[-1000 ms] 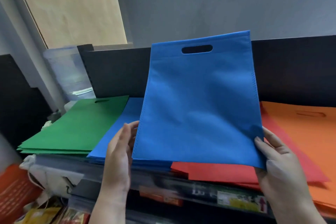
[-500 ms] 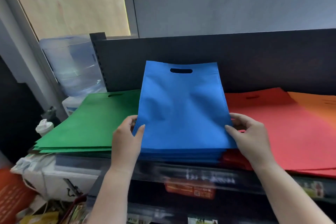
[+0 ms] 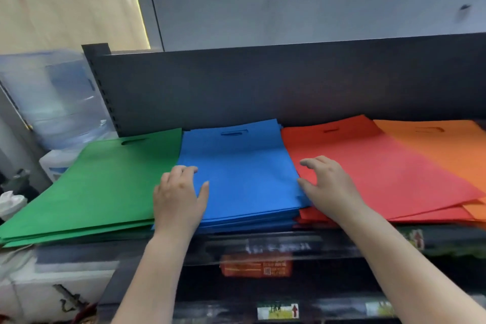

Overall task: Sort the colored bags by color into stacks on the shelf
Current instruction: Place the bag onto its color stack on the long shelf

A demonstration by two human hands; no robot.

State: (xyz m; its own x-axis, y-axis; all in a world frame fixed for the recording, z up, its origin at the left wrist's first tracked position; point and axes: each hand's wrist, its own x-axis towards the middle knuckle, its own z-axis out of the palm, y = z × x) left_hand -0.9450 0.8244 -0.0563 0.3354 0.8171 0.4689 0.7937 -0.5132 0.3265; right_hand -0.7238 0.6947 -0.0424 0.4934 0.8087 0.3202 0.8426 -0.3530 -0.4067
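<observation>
My left hand [image 3: 178, 197] covers the near left corner of the blue stack [image 3: 242, 176], and my right hand [image 3: 328, 187] hides its near right edge where it meets the red stack [image 3: 373, 166]. The orange stack [image 3: 441, 147] runs off the right edge. The labels [image 3: 256, 264] on the shelf front [image 3: 263, 244] are too blurred to read. A water bottle [image 3: 52, 97] at left is smeared and cut off.

Four stacks of flat non-woven fabric bags with die-cut handle slots lie side by side on the dark metal shelf [image 3: 263, 242]: green stack [image 3: 100, 187], blue stack [image 3: 244, 176], red stack [image 3: 389, 173], orange stack [image 3: 447, 147]. Handle slots face the rear. The orange stack partly overlaps the red.
</observation>
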